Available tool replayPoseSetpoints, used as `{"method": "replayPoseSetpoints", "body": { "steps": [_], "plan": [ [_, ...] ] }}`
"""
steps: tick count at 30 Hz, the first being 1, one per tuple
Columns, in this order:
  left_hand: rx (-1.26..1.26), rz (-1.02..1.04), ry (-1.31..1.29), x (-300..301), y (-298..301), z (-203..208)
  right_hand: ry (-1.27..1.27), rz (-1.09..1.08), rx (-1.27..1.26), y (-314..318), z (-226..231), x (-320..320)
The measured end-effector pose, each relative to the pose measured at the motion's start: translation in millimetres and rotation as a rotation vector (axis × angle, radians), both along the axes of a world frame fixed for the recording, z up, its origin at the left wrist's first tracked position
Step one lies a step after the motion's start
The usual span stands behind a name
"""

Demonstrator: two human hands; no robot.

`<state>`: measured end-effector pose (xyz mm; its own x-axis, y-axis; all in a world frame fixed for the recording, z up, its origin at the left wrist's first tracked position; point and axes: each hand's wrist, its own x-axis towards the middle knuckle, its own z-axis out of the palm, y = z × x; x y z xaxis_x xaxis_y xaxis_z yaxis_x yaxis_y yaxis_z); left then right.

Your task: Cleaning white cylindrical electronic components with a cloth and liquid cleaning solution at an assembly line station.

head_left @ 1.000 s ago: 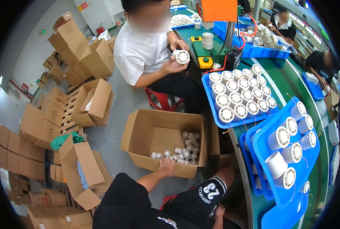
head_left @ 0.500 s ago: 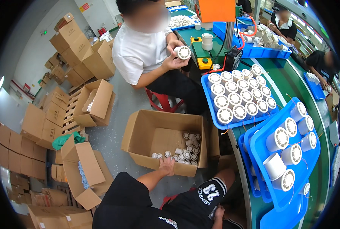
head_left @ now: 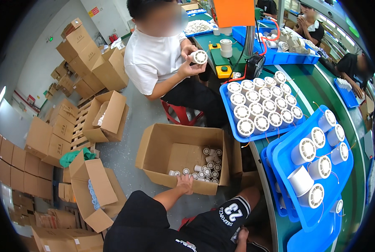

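My left hand [head_left: 185,184] lies on the near wall of a large open cardboard box [head_left: 159,145], its fingers stretched over the rim. Inside that box, several white cylindrical parts with slotted round ends [head_left: 207,170] are gathered toward the near right corner. Low in the view, my right hand [head_left: 242,235] is at my lap beside the black shorts, its fingers curled. A small pale patch shows next to those fingers, too unclear to name. Nearest the lap on the right is a blue tray [head_left: 286,172] with several larger white cylinders, one lying on its side [head_left: 300,181].
A co-worker in white [head_left: 154,54] sits beyond the box, holding a white cylinder [head_left: 199,57]. A full blue tray [head_left: 254,138] stands on the green work surface [head_left: 261,145] to the right. Open cartons [head_left: 105,115] and a pallet [head_left: 81,122] are at left.
The whole view has shifted slightly. Both my hands stay in about the same places, and the co-worker still holds the white cylinder.
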<state>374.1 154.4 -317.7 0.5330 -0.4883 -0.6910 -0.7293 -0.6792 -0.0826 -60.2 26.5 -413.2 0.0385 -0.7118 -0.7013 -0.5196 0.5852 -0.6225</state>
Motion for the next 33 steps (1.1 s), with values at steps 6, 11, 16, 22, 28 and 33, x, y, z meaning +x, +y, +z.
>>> {"method": "replayPoseSetpoints", "body": {
  "steps": [6, 11, 16, 22, 28, 33],
  "plan": [
    [-0.002, -0.006, -0.036, -1, -1, -7, -0.055, -0.030, 0.020, -1, -1, -2],
    [0.027, -0.014, -0.015, -1, -4, -1, -0.006, -0.016, 0.007, -3, -2, -3],
    [0.033, -0.015, -0.023, -4, -5, 2, -0.016, -0.029, 0.042, -4, -5, -5],
    [0.060, -0.026, -0.037, -8, -5, 2, -0.016, -0.035, 0.014, -1, -17, -11],
    [0.094, -0.002, 0.020, -4, -16, 0, 0.016, 0.015, 0.002, -2, -24, -19],
    [-0.287, 0.096, 0.119, 19, -21, 30, 0.049, 0.007, 0.038, -1, 15, 9]
  ]
}}
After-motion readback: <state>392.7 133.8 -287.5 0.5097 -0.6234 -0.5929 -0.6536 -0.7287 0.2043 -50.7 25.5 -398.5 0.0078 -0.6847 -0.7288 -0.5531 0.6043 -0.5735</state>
